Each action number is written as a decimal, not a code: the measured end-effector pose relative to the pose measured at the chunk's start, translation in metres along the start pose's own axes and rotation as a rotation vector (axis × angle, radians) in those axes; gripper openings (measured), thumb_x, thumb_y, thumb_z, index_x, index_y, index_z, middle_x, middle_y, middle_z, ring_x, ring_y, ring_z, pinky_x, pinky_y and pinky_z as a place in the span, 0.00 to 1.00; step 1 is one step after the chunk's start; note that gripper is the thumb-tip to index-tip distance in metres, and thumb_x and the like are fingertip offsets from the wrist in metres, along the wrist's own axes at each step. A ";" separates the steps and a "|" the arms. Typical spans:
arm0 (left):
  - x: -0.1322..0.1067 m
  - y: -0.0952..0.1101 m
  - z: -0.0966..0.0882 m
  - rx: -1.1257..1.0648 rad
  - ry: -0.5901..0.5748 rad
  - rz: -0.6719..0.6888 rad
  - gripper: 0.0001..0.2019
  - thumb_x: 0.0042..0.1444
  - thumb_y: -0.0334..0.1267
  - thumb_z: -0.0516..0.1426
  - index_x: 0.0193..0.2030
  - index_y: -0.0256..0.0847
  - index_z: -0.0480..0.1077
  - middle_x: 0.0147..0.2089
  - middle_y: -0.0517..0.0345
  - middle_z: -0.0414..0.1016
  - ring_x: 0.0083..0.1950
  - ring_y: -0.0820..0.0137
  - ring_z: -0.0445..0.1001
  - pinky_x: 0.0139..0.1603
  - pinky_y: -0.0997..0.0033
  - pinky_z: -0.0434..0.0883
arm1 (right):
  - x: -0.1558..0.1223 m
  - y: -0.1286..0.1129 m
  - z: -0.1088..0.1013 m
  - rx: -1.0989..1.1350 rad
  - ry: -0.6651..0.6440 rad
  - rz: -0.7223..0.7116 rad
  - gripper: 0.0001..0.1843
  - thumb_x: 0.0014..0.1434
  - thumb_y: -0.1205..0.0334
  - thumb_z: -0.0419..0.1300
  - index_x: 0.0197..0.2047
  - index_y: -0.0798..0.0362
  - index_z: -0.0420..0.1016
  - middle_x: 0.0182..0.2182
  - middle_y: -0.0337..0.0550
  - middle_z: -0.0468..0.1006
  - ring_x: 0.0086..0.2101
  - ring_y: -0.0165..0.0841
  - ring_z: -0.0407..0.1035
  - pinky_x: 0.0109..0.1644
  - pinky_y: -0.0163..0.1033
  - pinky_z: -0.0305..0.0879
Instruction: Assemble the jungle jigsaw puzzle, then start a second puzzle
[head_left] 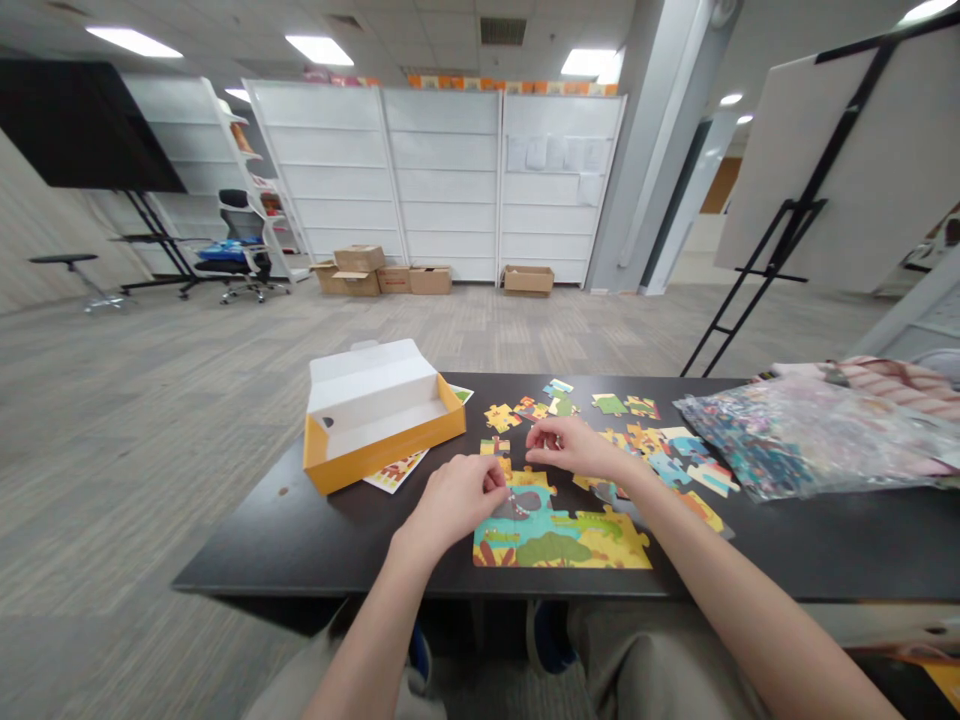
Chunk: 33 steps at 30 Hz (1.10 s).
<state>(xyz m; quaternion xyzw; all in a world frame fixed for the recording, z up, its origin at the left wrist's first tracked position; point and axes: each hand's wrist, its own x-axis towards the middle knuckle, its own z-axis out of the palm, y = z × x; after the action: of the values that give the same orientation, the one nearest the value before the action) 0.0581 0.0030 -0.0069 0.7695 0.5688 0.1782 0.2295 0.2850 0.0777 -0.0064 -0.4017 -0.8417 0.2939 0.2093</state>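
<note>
The left hand (450, 505) curled down on a half-built jigsaw puzzle (561, 535) on the black tabletop (247, 565), and the right hand (571, 447) bent just above it. Did either hand grip a piece? I could not tell. Loose pieces (660, 445) lay nearby — so did a plastic bag (810, 440) and an open yellow box (382, 420) (any print was too small to read).
</note>
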 end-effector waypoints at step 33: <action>-0.004 0.007 0.003 0.099 -0.096 0.030 0.14 0.54 0.46 0.62 0.47 0.50 0.76 0.34 0.63 0.80 0.38 0.63 0.77 0.34 0.70 0.61 | -0.008 0.042 -0.042 -0.480 0.214 0.151 0.15 0.63 0.56 0.56 0.32 0.50 0.81 0.29 0.43 0.82 0.30 0.35 0.71 0.34 0.37 0.58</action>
<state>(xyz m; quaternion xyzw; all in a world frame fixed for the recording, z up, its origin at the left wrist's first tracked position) 0.0638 -0.0033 -0.0052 0.7958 0.5538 0.1164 0.2156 0.3376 0.1067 -0.0039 -0.5300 -0.8281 0.0565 0.1735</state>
